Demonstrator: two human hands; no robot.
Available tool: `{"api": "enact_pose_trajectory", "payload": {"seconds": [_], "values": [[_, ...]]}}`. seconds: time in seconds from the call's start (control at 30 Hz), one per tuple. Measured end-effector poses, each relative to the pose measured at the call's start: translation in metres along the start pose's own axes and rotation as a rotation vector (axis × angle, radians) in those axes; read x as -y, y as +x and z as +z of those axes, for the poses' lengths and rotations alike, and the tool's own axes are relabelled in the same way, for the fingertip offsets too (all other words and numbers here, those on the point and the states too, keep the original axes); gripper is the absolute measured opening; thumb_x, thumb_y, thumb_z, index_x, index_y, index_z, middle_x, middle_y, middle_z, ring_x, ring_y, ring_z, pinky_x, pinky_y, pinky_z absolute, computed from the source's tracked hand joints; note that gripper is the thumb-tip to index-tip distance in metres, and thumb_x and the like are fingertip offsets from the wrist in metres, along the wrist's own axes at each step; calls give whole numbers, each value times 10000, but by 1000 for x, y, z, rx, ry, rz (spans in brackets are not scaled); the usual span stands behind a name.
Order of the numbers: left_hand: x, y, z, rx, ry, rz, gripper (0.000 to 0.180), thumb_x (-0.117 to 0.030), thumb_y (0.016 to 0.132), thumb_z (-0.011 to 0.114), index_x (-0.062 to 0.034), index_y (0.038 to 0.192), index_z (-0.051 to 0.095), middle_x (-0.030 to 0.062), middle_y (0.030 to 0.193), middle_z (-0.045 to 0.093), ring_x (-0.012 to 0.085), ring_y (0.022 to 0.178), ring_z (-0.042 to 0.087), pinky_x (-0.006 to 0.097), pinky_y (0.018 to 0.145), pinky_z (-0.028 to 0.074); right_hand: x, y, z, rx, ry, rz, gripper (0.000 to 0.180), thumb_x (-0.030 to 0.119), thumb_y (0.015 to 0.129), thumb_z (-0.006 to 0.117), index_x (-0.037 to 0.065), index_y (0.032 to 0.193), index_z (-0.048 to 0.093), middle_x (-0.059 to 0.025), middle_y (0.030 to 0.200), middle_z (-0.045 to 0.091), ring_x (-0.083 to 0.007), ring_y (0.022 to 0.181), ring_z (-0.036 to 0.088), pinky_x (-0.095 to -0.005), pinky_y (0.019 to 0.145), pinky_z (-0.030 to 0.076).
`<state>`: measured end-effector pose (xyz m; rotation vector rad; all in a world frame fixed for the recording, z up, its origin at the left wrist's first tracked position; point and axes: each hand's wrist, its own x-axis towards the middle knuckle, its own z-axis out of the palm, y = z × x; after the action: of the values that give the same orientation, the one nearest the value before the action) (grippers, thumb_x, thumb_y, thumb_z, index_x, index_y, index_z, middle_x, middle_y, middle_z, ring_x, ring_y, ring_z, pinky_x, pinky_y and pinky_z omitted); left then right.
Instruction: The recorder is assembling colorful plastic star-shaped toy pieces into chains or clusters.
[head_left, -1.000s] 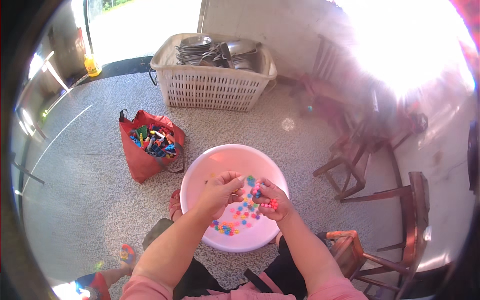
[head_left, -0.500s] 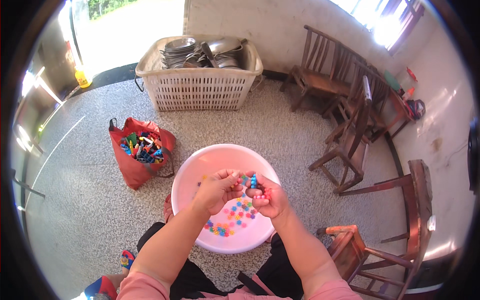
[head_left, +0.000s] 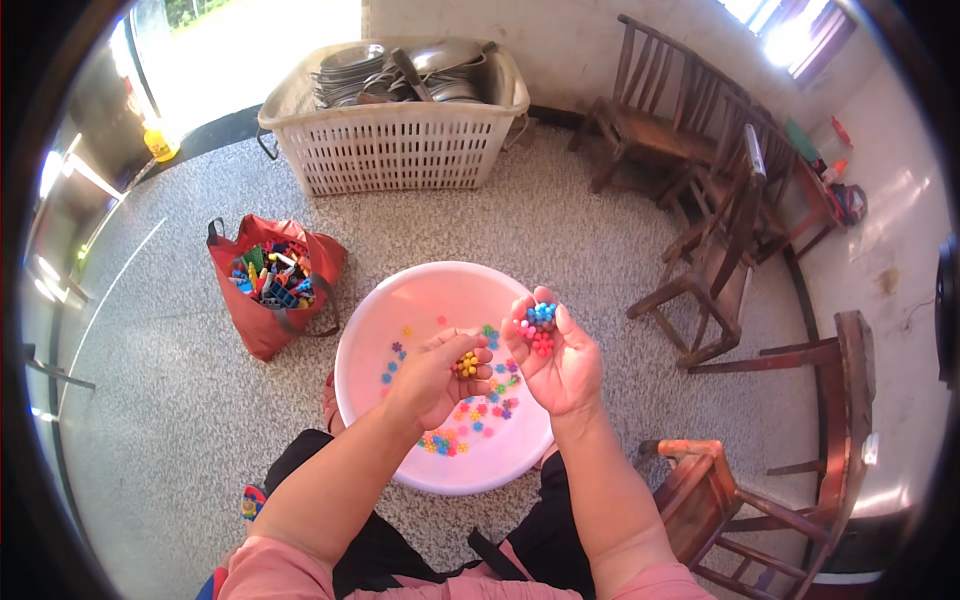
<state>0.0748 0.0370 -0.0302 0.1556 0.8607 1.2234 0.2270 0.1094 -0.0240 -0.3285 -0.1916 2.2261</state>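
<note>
The left hand (head_left: 435,375) pinches a small yellow flower piece (head_left: 466,364) in curled fingers. The right hand (head_left: 556,360) is open, palm up, holding blue and red pieces (head_left: 540,328). Both are over the pink bowl (head_left: 420,300) on the floor, with more pieces inside.

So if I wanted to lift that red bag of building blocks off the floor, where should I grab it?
Probably by the dark strap handles of the red bag, coming down from above. It sits upright on the floor with its mouth open and blocks piled to the top, so a straight upward lift should keep them in.
</note>
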Motion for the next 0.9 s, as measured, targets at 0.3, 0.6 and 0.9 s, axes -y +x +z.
{"api": "enact_pose_trajectory", "payload": {"seconds": [0.3,0.6,0.9], "values": [[18,-5,21,10,230,237,236,-212,807,660,-36,888,527,29,763,560,100,650,568,216,511,483,-25,-2,-1,-41,-260,-187,236,140,929,358,0,1065,492,-128,1032,522,-242,1003,526,-396,898,439],[19,-4,13,-57,292,223,208,-174,787,683,-9,868,586,43,773,598,81,578,544,201,487,451,-41,-3,-2,-41,-410,-222,224,104,916,369,2,1055,512,-132,1027,548,-258,998,539,-389,898,441],[19,-3,9,-47,416,224,163,-139,779,678,-4,841,612,43,734,609,69,572,537,198,490,445,-46,-4,-2,-81,-359,-197,219,123,923,358,10,1052,495,-131,1013,525,-250,958,526,-387,883,445]]}}
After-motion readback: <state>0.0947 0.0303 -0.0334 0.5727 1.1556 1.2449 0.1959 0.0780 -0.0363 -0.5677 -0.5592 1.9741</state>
